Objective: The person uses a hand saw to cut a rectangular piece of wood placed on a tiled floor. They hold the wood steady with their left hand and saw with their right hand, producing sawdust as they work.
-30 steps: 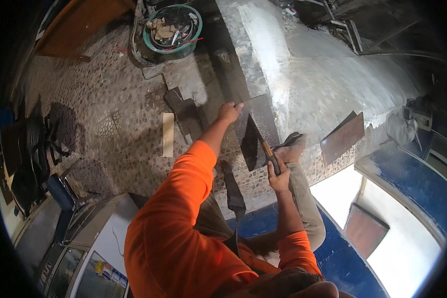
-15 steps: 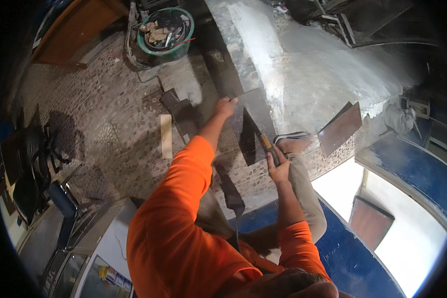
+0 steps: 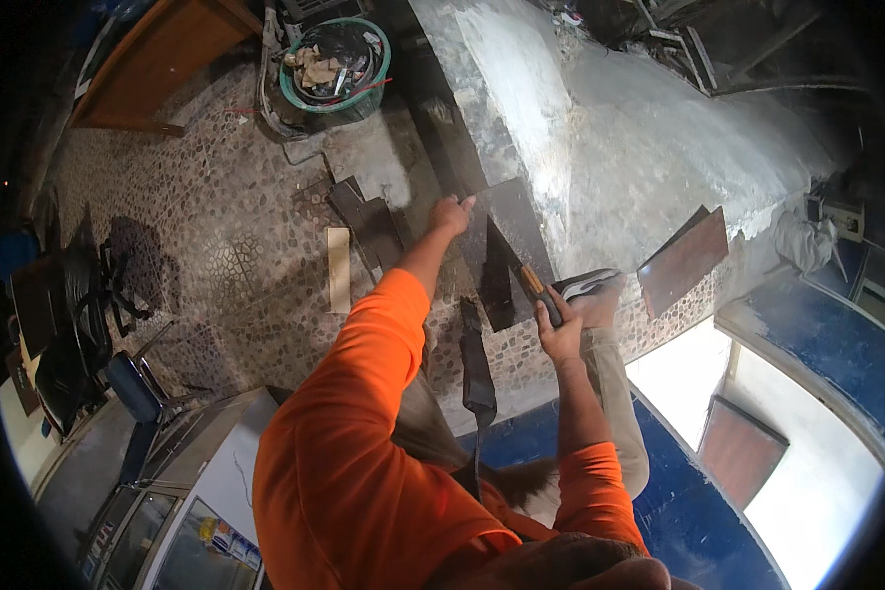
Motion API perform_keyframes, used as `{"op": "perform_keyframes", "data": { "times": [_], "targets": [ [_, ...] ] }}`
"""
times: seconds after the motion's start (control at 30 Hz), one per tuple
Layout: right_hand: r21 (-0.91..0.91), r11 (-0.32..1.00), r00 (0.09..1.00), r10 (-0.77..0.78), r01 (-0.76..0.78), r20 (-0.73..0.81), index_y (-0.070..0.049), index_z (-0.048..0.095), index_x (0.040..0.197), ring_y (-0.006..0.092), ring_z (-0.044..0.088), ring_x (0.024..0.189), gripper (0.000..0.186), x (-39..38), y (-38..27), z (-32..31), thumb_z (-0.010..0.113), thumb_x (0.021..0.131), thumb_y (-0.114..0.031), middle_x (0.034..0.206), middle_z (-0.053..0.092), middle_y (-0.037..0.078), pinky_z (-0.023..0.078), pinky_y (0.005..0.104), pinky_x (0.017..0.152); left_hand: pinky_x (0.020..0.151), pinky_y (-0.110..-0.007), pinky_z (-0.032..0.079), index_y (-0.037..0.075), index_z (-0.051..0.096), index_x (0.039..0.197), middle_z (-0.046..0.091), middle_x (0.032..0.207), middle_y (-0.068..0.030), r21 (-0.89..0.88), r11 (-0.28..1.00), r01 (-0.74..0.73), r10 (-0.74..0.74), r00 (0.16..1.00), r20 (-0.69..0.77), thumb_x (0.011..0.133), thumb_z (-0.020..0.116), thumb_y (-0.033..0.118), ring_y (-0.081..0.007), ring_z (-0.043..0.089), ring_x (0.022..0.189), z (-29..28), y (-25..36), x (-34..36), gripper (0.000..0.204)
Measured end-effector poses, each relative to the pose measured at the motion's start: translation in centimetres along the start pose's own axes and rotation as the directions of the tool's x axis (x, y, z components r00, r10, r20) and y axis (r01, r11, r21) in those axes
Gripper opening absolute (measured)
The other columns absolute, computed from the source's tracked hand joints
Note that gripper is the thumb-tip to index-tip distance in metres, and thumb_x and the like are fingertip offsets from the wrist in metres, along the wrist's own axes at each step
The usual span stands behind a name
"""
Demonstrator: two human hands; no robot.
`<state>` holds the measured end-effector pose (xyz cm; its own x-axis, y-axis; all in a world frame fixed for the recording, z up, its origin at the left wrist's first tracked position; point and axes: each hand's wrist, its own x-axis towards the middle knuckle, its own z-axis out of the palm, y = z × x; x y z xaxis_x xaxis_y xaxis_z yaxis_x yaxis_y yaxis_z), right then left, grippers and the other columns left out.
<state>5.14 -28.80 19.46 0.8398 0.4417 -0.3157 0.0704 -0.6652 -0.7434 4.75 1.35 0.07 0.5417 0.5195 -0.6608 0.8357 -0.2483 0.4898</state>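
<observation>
A dark flat board (image 3: 521, 221) lies on the floor in front of me. My left hand (image 3: 449, 215) is closed on its left edge, thumb pointing toward the board. A tool that looks like a hand saw (image 3: 538, 284), with a tan and black handle, is gripped in my right hand (image 3: 561, 335). Its dark blade slants up and left over the board, beside a black triangular patch that may be shadow. My shoe (image 3: 588, 281) is by the board's right edge. Between my knees hangs a dark strip (image 3: 477, 372).
Dark board pieces (image 3: 376, 228) and a pale wood strip (image 3: 338, 269) lie on the pebbled floor at left. A green-rimmed tub (image 3: 384, 59) holds scraps. Reddish-brown panels (image 3: 686, 261) lean at right. A blue chair (image 3: 133, 383) stands far left, near a glass-fronted cabinet (image 3: 228, 472).
The view has shifted slightly. The dark strip between my knees has swung to the right. Both hands keep their holds, with little movement relative to the board.
</observation>
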Motion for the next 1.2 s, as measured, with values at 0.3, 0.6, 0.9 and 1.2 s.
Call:
{"op": "perform_keyframes", "data": {
  "times": [0.3, 0.6, 0.9, 1.2],
  "targets": [
    [0.051, 0.998, 0.999, -0.045, 0.045, 0.004, 0.001, 0.068, 0.129, 0.0226, 0.074, 0.088, 0.04, 0.9, 1.4, -0.6, 0.074, 0.094, -0.019, 0.1, 0.076, 0.02, 0.057, 0.0334, 0.082, 0.113, -0.044, 0.042, -0.001, 0.058, 0.14, 0.058, 0.143, -0.0247, -0.042, 0.999, 0.013, -0.013, 1.0, -0.002, 0.101, 0.049, 0.061, -0.0389, 0.053, 0.136, -1.1, 0.6, -1.1, 0.074],
    [-0.044, 0.998, 0.999, -0.042, 0.043, 0.013, 0.003, 0.063, 0.135, 0.0324, 0.073, 0.109, 0.048, -1.5, -0.9, 1.1, 0.069, 0.097, -0.026, 0.115, 0.073, 0.028, 0.055, 0.0379, 0.092, 0.103, -0.048, 0.049, 0.0, 0.072, 0.119, 0.067, 0.127, -0.0248, 0.227, 0.972, -0.067, 0.033, 0.988, 0.152, 0.1, 0.04, 0.069, -0.0393, 0.062, 0.123, -5.5, 6.5, -2.0, 0.078],
    [-0.161, 0.984, 0.991, -0.059, 0.078, 0.123, -0.002, 0.065, 0.135, 0.0376, 0.076, 0.082, 0.049, 2.7, -3.8, 0.6, 0.068, 0.097, -0.034, 0.09, 0.073, 0.028, 0.058, 0.0421, 0.072, 0.098, -0.05, 0.051, 0.003, 0.076, 0.11, 0.072, 0.115, -0.0232, 0.128, 0.984, -0.122, 0.124, 0.992, -0.007, 0.096, 0.037, 0.079, -0.0402, 0.066, 0.113, -2.3, 2.6, -0.3, 0.087],
    [-0.17, 0.985, 0.994, 0.016, 0.003, 0.108, -0.002, 0.068, 0.13, 0.0397, 0.075, 0.084, 0.046, 1.4, -4.4, 0.3, 0.069, 0.095, -0.032, 0.091, 0.071, 0.032, 0.058, 0.0429, 0.073, 0.095, -0.05, 0.051, 0.003, 0.076, 0.103, 0.073, 0.108, -0.0231, 0.131, 0.989, -0.07, 0.081, 0.993, -0.081, 0.097, 0.041, 0.075, -0.0422, 0.067, 0.106, -1.7, 2.1, -1.7, 0.08]
  ]
}}
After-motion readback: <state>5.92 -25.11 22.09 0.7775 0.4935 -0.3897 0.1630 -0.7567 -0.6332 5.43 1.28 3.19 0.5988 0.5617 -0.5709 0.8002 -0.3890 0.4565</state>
